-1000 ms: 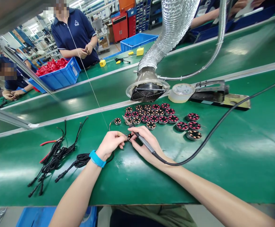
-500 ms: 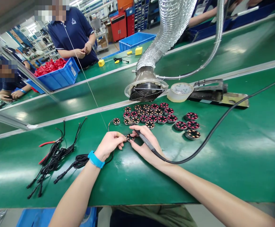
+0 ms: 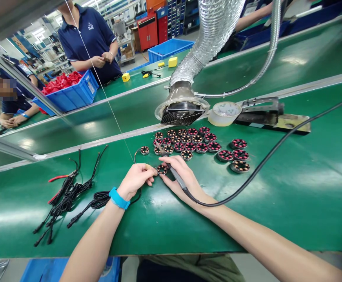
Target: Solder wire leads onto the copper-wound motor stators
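Note:
My left hand, with a blue wristband, is closed in a pinch at the left edge of a small round motor stator; a thin wire end may also be in its fingers, too small to make out. My right hand is closed around a soldering iron whose tip points up and left, above the stator. My right thumb lies close to the stator's lower right edge. Several more stators, with copper and pink windings, stand in rows just beyond my hands. One single stator sits a little to their left.
Bundled black cables and red-handled pliers lie at left. A fume duct hangs above the stators. A tape roll and a tape dispenser are behind right. The iron's cord arcs rightward. Co-workers stand across the bench.
My right hand and the soldering iron have shifted slightly left and up, with the fingers drawn a little away so more of the stator shows. My left hand stays in place.

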Demonstrator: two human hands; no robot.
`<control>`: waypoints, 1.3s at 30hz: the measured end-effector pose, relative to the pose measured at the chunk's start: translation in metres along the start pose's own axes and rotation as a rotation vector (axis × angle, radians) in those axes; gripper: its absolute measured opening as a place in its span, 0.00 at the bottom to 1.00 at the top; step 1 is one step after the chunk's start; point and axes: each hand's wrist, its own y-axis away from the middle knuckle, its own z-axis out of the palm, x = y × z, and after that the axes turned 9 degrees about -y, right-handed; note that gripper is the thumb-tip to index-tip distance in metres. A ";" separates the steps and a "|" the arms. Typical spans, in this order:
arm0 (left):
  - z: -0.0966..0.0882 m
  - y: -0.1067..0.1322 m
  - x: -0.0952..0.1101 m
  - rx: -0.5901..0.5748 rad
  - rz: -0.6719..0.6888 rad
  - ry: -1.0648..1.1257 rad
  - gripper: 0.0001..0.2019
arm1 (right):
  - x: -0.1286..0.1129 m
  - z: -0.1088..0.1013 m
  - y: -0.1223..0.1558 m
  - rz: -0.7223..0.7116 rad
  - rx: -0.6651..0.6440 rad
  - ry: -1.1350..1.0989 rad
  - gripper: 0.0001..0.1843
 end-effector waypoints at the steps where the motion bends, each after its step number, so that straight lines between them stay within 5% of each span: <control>1: 0.000 0.000 0.000 0.004 -0.002 0.000 0.07 | -0.002 0.000 -0.001 -0.001 0.002 0.001 0.27; 5: 0.000 -0.001 -0.001 0.002 -0.004 0.006 0.07 | -0.017 -0.006 -0.005 -0.003 0.075 -0.013 0.22; 9: 0.000 -0.001 -0.001 -0.003 -0.011 0.014 0.06 | -0.032 -0.016 -0.005 0.015 0.250 -0.008 0.06; 19: 0.000 0.001 0.000 0.004 -0.026 0.020 0.06 | -0.034 -0.024 0.007 -0.089 0.302 0.061 0.11; 39: 0.001 0.001 0.002 0.013 -0.036 0.028 0.05 | -0.030 -0.022 0.010 0.002 0.327 0.020 0.11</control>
